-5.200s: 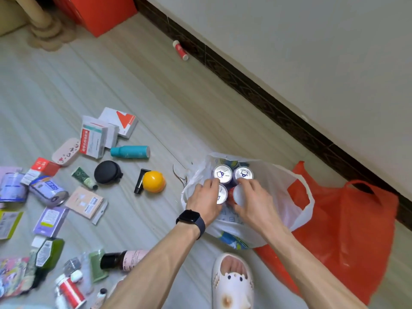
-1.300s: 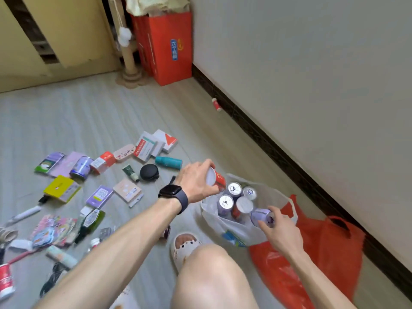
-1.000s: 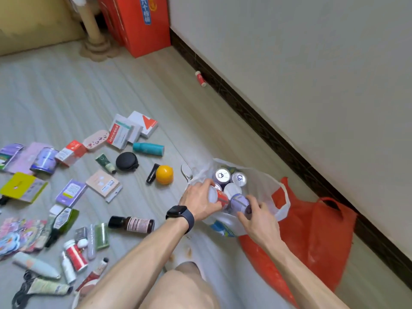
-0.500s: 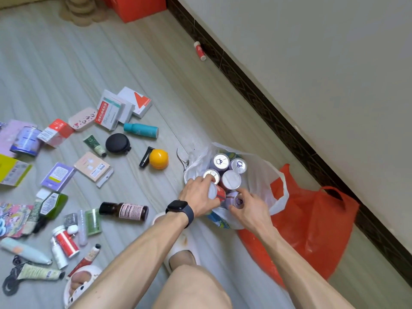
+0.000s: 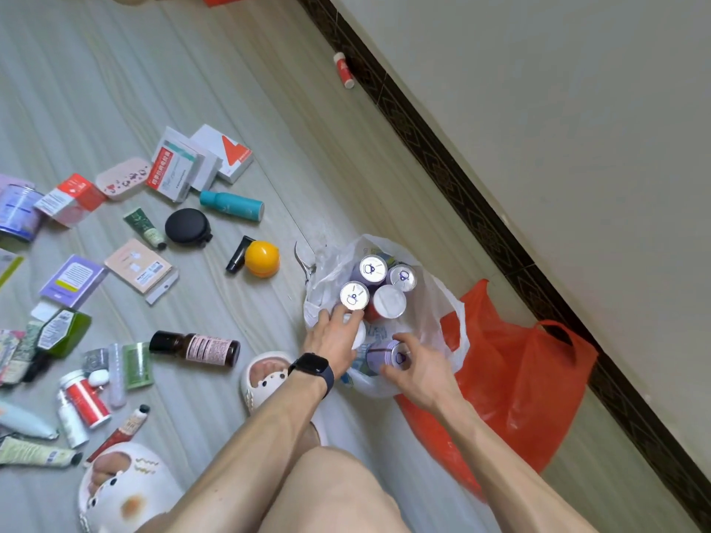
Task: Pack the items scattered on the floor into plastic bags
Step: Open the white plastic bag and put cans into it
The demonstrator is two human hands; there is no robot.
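A white plastic bag [image 5: 442, 302] stands open on the floor with several drink cans [image 5: 372, 269] upright inside. My left hand [image 5: 334, 336], with a black watch on the wrist, holds a white-topped can [image 5: 358, 332] at the bag's near left side. My right hand [image 5: 421, 369] grips a purple can [image 5: 386, 355] lying tilted at the bag's near edge. Beside the bag lies an orange plastic bag [image 5: 515, 371], flat and partly under the white one.
Boxes [image 5: 175, 171], a teal bottle [image 5: 232, 205], a black round case [image 5: 187, 226], a yellow ball [image 5: 261, 258], a brown bottle [image 5: 196, 348] and several tubes lie scattered to the left. My white slippers [image 5: 265, 377] are near the bag. A red tube [image 5: 342, 69] lies by the dark skirting.
Both hands have pushed their cans lower into the white bag. The view has tilted further down toward the floor.
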